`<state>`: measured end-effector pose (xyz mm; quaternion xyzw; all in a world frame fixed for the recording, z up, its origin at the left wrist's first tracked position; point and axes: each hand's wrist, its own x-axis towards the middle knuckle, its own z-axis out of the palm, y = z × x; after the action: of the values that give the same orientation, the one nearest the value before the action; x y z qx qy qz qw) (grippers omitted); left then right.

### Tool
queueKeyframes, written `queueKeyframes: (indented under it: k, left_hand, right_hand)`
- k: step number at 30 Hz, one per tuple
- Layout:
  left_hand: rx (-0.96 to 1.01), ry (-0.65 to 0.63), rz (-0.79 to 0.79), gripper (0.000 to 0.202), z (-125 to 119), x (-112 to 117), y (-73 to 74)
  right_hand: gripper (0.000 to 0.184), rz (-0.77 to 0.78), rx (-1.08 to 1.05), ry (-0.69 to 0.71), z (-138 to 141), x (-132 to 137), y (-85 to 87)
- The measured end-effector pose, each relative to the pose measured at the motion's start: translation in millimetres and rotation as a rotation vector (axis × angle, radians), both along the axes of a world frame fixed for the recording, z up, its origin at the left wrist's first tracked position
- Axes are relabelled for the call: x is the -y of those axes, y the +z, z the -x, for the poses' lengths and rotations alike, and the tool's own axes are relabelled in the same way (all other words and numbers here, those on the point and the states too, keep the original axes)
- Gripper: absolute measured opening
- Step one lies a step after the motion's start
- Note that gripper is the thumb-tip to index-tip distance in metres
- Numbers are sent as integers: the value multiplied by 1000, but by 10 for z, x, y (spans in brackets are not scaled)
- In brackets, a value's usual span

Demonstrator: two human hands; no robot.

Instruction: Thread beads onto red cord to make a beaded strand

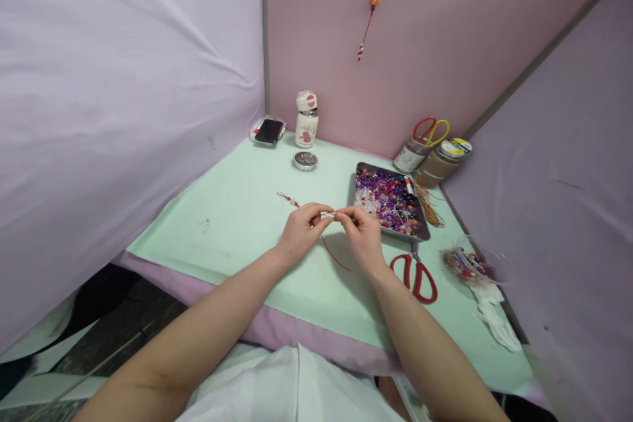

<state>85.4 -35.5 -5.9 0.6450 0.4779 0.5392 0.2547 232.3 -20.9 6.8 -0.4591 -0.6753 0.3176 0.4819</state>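
Note:
My left hand (302, 229) pinches a thin red cord (332, 253) between thumb and fingers. One tail of the cord curves down onto the table, and a looped end with small red and clear beads (291, 202) lies beyond that hand. Close beside it, my right hand (362, 237) is closed in a pinch on the cord, the fingertips of both hands almost touching. Whether a small bead sits between those fingertips is too small to tell. A dark tray of purple, red and clear beads (390, 201) lies just past my right hand.
Red-handled scissors (420, 280) rest near my right forearm. Farther back stand a white bottle (306, 125), a round tin (305, 160), a phone (270, 131), a can (410, 155) holding scissors, and a jar (438, 165). A clear tub (469, 264) sits at right. Fabric walls enclose the table.

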Motion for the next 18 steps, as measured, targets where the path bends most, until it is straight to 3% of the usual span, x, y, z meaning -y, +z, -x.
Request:
queueKeyframes:
  k: [6,10,13,18]
  left_hand:
    - [-63,4,-36,14,-4,20,30]
    - [-164,38,-83,10,7,11,27]
    - [-324,200,-47,9,34,-17,-6]
    - [-409,450,105,40,91,-53,-26]
  right_hand:
    - [19,-108,169,7,-5,22,14]
    - [17,-154,120,-35,-17,37,43]
    - [16,-171,-13,-124,-34,45,60]
    - [17,-203,-177,-161,-38,63,82]
